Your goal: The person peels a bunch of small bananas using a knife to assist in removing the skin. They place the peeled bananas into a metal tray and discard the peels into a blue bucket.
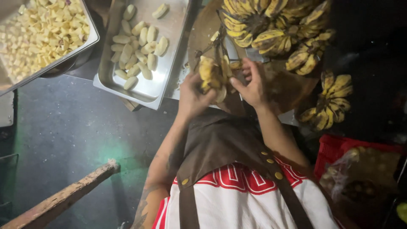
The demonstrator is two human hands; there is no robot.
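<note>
Your left hand (193, 97) fingers wrap the banana bunch (210, 74) from beneath; your right hand (253, 85) fingers pinch its near side. Tray of peeled bananas (146, 91) lies beyond-left.

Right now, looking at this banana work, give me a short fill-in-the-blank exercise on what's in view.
1. Both hands, left hand and right hand, hold a small bunch of ____.
2. The peeled bananas lie in a metal ____.
3. The other tray holds banana flesh cut into small ____.
4. The crate at lower right is ____.

Missing words: bananas, tray, pieces, red
</note>
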